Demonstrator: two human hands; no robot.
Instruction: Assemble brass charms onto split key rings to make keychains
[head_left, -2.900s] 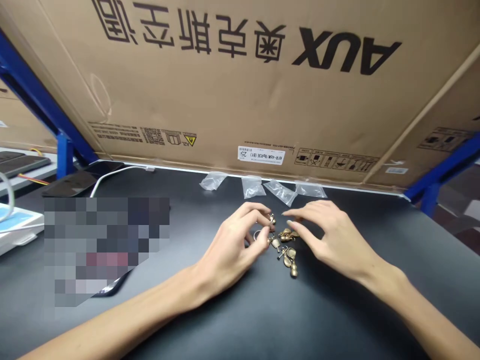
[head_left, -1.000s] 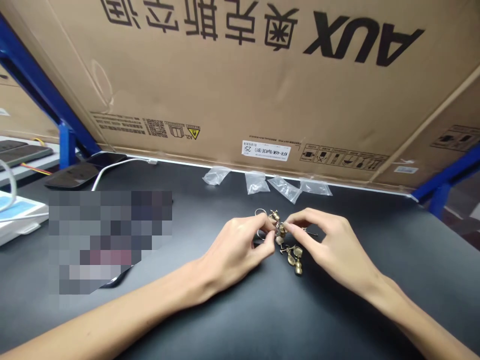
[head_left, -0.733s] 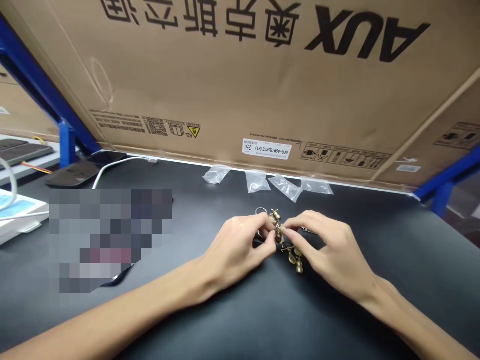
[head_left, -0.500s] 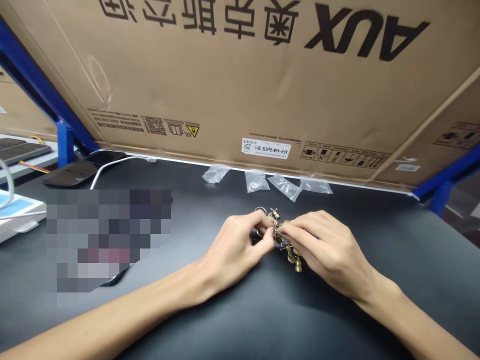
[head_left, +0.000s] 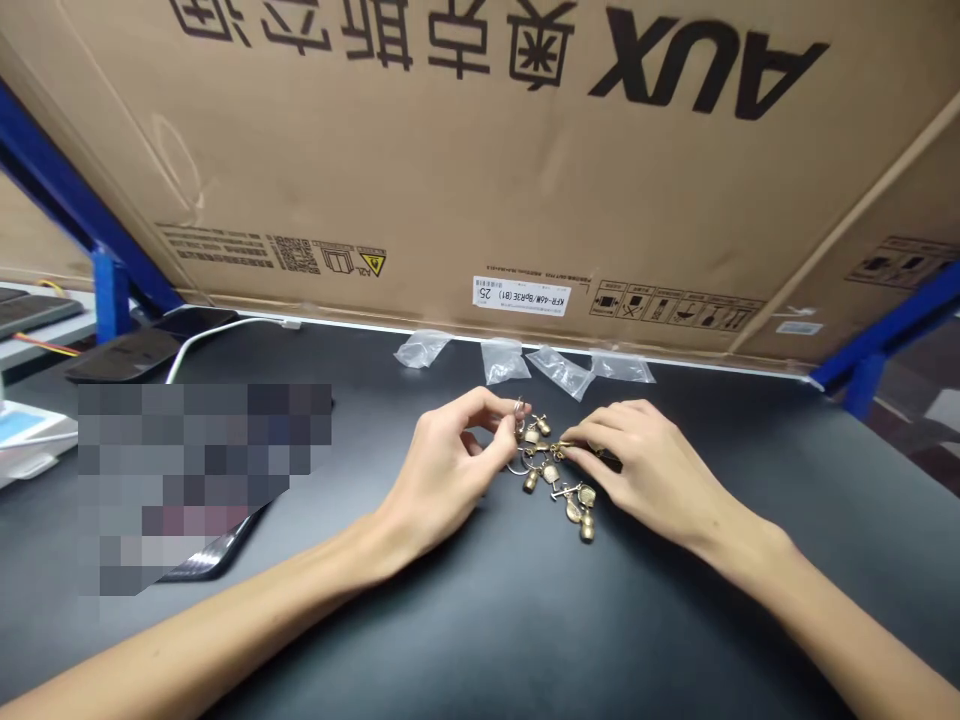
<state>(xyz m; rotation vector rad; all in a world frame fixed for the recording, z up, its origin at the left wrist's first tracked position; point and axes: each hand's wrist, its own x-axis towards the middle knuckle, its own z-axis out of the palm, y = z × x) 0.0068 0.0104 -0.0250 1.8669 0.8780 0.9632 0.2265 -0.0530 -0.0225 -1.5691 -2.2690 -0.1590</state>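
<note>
At frame centre on the black worktop [head_left: 525, 620], the left hand [head_left: 442, 475] pinched a thin silver ring [head_left: 519, 408], the right hand [head_left: 649, 470] pinched the small brass charm cluster [head_left: 559, 485] trailing lower right between them.

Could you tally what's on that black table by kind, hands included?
Small clear plastic bags: 4
Bare hands: 2, left hand, right hand
Cluster of brass charms on metal rings, pinched by both: 1
Total: 7
</note>
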